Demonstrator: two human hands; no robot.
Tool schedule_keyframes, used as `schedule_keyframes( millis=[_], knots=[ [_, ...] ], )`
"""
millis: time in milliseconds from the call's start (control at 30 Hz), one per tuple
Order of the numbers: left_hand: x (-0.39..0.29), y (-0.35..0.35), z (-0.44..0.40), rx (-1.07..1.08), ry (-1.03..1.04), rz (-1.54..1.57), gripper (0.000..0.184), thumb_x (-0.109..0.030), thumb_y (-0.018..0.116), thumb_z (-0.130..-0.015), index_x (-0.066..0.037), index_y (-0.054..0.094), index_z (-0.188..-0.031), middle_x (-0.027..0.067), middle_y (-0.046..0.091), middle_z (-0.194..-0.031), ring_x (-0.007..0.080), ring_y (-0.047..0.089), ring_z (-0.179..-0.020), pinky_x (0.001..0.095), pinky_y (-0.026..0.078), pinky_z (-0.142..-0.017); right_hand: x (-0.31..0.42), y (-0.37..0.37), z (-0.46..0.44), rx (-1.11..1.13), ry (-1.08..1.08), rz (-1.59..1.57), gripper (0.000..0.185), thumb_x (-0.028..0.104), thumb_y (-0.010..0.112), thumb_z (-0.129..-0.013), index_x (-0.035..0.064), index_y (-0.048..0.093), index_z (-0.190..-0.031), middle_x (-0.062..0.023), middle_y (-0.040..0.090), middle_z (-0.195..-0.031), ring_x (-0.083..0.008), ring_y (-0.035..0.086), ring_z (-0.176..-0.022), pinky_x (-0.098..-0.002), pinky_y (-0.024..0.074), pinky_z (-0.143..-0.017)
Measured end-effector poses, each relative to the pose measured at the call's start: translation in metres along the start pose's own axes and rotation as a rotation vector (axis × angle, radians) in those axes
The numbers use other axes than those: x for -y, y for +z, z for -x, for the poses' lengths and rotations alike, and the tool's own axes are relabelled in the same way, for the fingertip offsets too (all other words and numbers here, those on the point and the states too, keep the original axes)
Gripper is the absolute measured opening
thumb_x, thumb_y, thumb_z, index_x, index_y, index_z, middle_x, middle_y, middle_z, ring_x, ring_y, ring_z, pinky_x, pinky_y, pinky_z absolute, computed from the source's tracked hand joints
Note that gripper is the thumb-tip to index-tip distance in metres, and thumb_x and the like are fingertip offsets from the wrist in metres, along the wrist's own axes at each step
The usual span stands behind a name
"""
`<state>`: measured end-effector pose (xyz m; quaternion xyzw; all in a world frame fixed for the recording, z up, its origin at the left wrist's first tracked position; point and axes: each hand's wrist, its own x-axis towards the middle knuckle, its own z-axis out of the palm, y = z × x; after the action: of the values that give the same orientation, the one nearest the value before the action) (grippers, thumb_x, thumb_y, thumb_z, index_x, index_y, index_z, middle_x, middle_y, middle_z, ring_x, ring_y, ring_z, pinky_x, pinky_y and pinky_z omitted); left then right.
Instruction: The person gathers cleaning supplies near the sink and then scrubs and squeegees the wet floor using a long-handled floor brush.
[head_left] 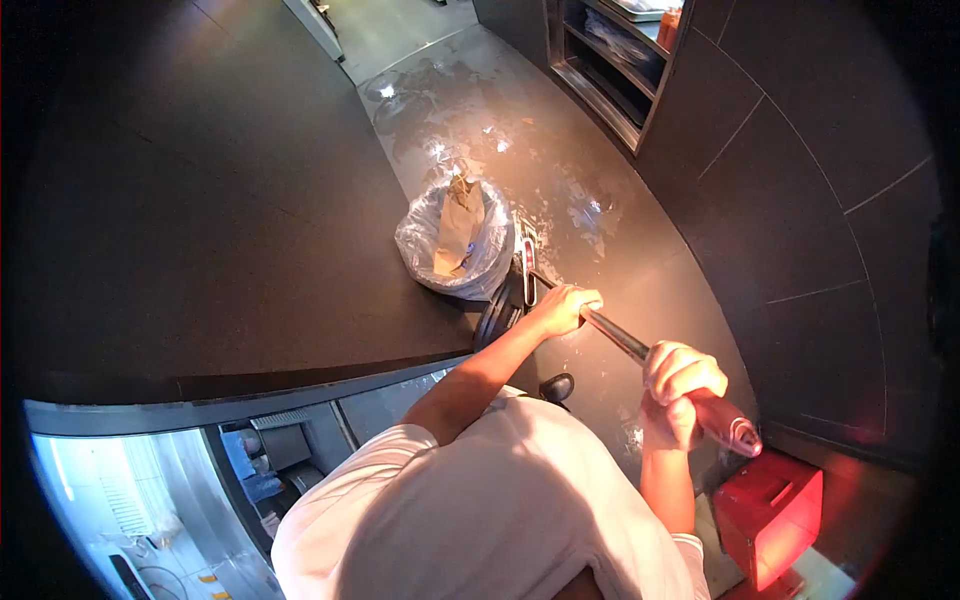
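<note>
A long pole (618, 333) with a reddish grip at its near end runs from the lower right toward the floor near the bin. My left hand (567, 309) is closed around its middle part. Higher on the pole, my right hand (682, 385) wraps round it just above the reddish end. The pole's far end reaches a flat head (528, 262) beside the bin, partly hidden by dark items. A bin with a clear plastic liner (418, 242) stands just beyond my left hand, holding a brown paper piece (459, 230).
The grey floor (620, 250) looks wet, with shiny patches. Dark panels rise on both sides. A red box (768, 505) stands at the lower right. Shelves (612, 62) are set in the right wall at the top. At the lower left is a brightly lit area with equipment.
</note>
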<state>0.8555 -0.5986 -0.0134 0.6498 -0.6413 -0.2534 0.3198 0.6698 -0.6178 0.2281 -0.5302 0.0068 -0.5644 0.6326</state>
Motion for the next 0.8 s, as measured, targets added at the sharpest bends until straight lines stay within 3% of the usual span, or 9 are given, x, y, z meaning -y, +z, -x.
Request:
schedule_keyframes(
  millis=[67,167,333,433,567,600,700,800],
  knots=[
    [0.008,-0.009,-0.021,0.005,-0.019,-0.001,0.019,-0.013,0.065,-0.081,-0.014,0.065,-0.100,0.0174,0.068,-0.088,0.0410,0.066,-0.088,0.0503,0.050,-0.072,-0.007,-0.005,-0.019,-0.023,0.020,0.016,0.031,0.021,0.066,-0.084,0.0091,0.044,-0.067,0.0004,0.041,-0.055,-0.0133,0.037,-0.049,-0.0295,0.0299,-0.048],
    [0.027,-0.019,-0.049,-0.077,-0.014,0.041,0.021,-0.003,0.066,-0.072,-0.011,0.063,-0.091,0.0166,0.066,-0.080,0.0436,0.064,-0.082,0.0515,0.047,-0.067,-0.024,-0.022,-0.031,-0.113,0.039,-0.014,0.026,0.013,0.058,-0.088,0.0087,0.042,-0.069,-0.0010,0.039,-0.060,-0.0137,0.034,-0.052,-0.0303,0.0317,-0.053],
    [0.057,-0.043,-0.080,-0.071,0.006,-0.052,0.022,-0.007,0.072,-0.074,-0.012,0.065,-0.094,0.0142,0.067,-0.080,0.0385,0.065,-0.085,0.0490,0.050,-0.075,-0.042,-0.035,-0.040,-0.063,0.032,0.048,0.030,0.014,0.059,-0.087,0.0095,0.040,-0.064,-0.0023,0.039,-0.060,-0.0162,0.037,-0.055,-0.0318,0.0335,-0.056],
    [0.080,-0.059,-0.087,-0.156,0.030,-0.030,0.019,-0.006,0.070,-0.075,-0.012,0.064,-0.092,0.0137,0.066,-0.079,0.0369,0.065,-0.085,0.0487,0.048,-0.078,-0.055,-0.030,-0.041,-0.082,0.097,0.100,0.031,0.016,0.062,-0.085,0.0103,0.041,-0.064,-0.0040,0.042,-0.064,-0.0179,0.041,-0.060,-0.0340,0.0358,-0.063],
    [0.086,-0.068,-0.107,-0.254,-0.041,-0.050,0.020,-0.003,0.067,-0.076,-0.013,0.065,-0.093,0.0138,0.066,-0.078,0.0342,0.065,-0.083,0.0459,0.047,-0.081,-0.074,-0.010,-0.061,-0.310,0.126,0.140,0.030,0.015,0.061,-0.087,0.0113,0.039,-0.068,-0.0024,0.037,-0.065,-0.0167,0.036,-0.062,-0.0337,0.0324,-0.065],
    [0.101,-0.057,-0.118,-0.287,0.041,-0.007,0.016,-0.005,0.066,-0.075,-0.012,0.067,-0.090,0.0149,0.065,-0.075,0.0359,0.065,-0.079,0.0473,0.049,-0.077,-0.079,-0.015,-0.066,-0.289,0.119,0.076,0.030,0.014,0.060,-0.088,0.0113,0.037,-0.068,-0.0011,0.034,-0.064,-0.0155,0.032,-0.061,-0.0340,0.0298,-0.063],
    [0.103,-0.056,-0.145,-0.073,0.116,0.194,0.008,-0.010,0.065,-0.074,-0.010,0.065,-0.082,0.0167,0.064,-0.072,0.0391,0.065,-0.075,0.0507,0.049,-0.068,-0.079,-0.026,-0.097,-0.245,0.055,0.006,0.031,0.010,0.057,-0.086,0.0122,0.037,-0.063,0.0014,0.033,-0.059,-0.0121,0.028,-0.053,-0.0307,0.0269,-0.058],
    [0.078,-0.082,-0.167,0.265,0.236,0.119,0.008,-0.012,0.065,-0.074,-0.009,0.068,-0.081,0.0176,0.066,-0.072,0.0406,0.065,-0.073,0.0503,0.050,-0.066,-0.060,-0.036,-0.137,-0.032,0.090,0.024,0.036,0.017,0.064,-0.084,0.0153,0.039,-0.058,0.0059,0.035,-0.049,-0.0088,0.027,-0.043,-0.0289,0.0264,-0.055]
  ],
)
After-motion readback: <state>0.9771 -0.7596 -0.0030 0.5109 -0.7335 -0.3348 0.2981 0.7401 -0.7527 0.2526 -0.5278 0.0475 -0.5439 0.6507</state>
